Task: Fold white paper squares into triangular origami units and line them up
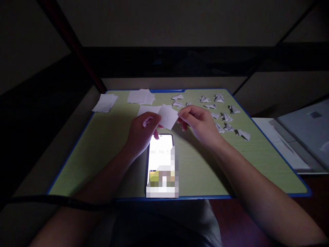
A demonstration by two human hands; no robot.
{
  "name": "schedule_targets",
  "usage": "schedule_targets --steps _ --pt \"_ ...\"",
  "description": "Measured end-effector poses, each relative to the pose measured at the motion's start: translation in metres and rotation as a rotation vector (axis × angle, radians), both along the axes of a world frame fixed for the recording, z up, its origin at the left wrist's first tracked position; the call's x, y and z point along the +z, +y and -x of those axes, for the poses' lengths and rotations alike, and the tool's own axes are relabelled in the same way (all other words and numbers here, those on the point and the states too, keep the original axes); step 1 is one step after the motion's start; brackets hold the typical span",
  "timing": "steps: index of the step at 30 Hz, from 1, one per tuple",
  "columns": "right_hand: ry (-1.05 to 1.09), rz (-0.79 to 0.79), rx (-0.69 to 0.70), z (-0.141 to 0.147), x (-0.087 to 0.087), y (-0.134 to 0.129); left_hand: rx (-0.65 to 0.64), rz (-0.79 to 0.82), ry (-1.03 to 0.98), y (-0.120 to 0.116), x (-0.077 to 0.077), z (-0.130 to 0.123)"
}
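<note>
A small square sheet of white paper (168, 117) is held up above the table, turned corner-down. My left hand (144, 132) pinches its left corner between thumb and fingers. At the opposite corner, my right hand (199, 123) grips the sheet with thumb and fingertips. Faint marks or creases show near the sheet's middle. Partly hidden behind my left hand and the sheet lies another white paper (147, 110). Below my hands a lit phone (160, 151) rests on the table, showing running digits; its lower part is pixelated.
The green table (102, 164) has a blue rim. Two paper stacks, one at the far left (105, 103) and one at the back (141, 96), lie on it. Several folded paper pieces (226, 117) are scattered at the back right. A dark cable (56, 200) crosses the lower left.
</note>
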State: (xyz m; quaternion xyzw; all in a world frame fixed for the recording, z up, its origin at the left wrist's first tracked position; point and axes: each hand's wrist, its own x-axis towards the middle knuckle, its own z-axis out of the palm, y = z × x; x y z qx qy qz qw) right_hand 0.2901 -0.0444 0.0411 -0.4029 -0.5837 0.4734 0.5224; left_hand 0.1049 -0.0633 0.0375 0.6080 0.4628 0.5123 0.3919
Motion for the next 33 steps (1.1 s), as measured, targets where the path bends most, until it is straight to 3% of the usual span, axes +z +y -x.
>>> schedule_targets --steps 33 --pt "0.0 0.026 -0.058 -0.0025 -0.0001 0.0044 -0.006 0.061 0.046 -0.0017 0.0046 0.0013"
